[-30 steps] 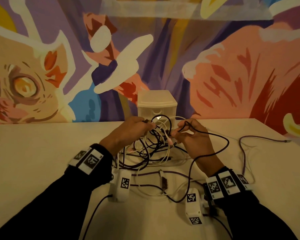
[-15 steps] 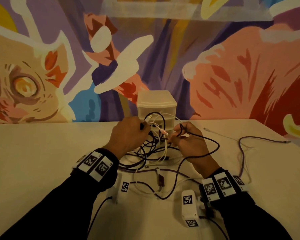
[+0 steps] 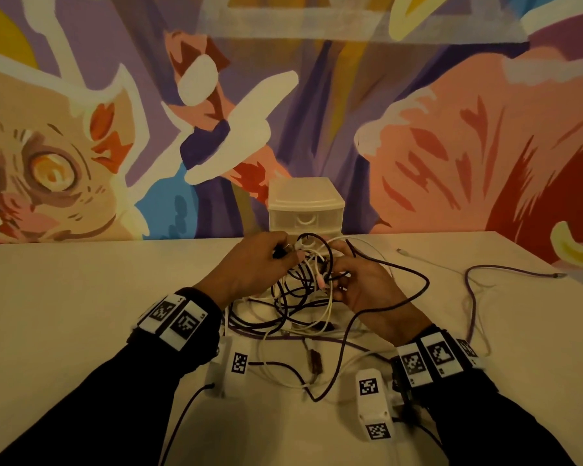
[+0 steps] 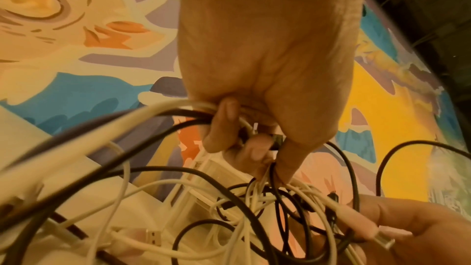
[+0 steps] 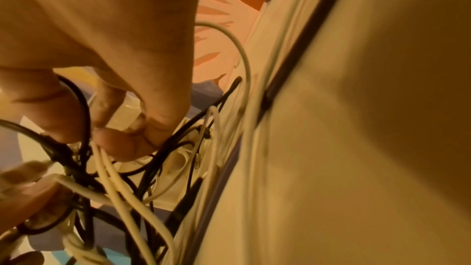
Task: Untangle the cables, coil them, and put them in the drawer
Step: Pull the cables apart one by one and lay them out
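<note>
We are in the first step, the untangling: nothing is coiled yet, and the drawer unit point(image 3: 306, 210) stands shut at the back of the table point(image 3: 81, 297), just behind our hands. The cables point(image 3: 303, 290), white, black and purple, sit in one knot on the table between our wrists, with loose runs trailing off to the right. Our left hand point(image 3: 249, 267) has its grip curled round a bunch of white and black strands lifted from the top of the knot. Our right hand point(image 3: 364, 284) pinches a white cable point(image 4: 339, 209) near its plug. The next move, we judge, calls for feeding that plug end back through the loops while the left hand steadies the bunch, drawing slowly so the knot does not tighten.
</note>
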